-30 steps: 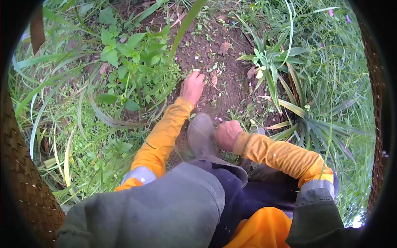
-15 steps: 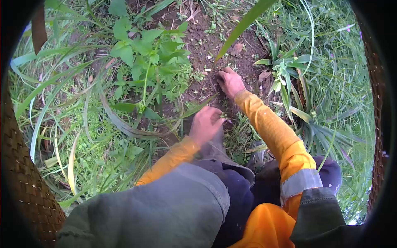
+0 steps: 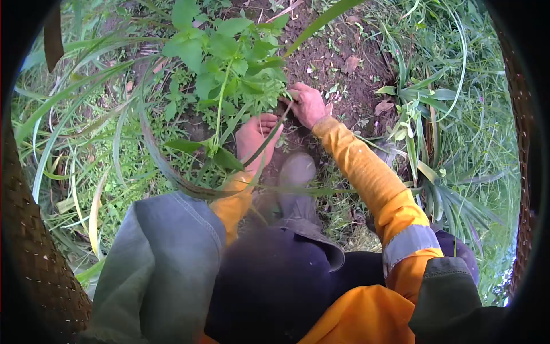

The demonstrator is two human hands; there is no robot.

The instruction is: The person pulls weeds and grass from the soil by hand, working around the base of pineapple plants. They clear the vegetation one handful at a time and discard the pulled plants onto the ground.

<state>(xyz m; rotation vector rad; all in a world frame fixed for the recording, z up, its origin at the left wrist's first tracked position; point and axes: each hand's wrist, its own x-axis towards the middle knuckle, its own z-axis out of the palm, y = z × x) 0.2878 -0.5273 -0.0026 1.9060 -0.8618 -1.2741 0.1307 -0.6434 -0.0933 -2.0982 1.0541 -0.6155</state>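
Note:
My right hand (image 3: 307,107) is at the soil's edge, fingers bent down against a low clump of small green weeds (image 3: 264,94). Its fingertips are partly hidden, so what they pinch cannot be made out. Just left and below, my left hand (image 3: 256,139) is low beside the same weeds with its fingers curled in. Whatever it holds is hidden, and a long narrow leaf (image 3: 269,137) crosses in front of it. Above the left hand rises a broad-leaved green plant (image 3: 220,54).
Bare brown soil (image 3: 326,51) runs up the middle. A spiky long-leaved plant (image 3: 427,97) grows on the right, with tall grass around. Long blades arch across the left side (image 3: 150,137). My muddy boot (image 3: 298,171) stands below the hands.
My left hand has moved up and left, from above the boot to the weeds. My right hand has shifted slightly left from bare soil to the weed clump. The view has moved slightly.

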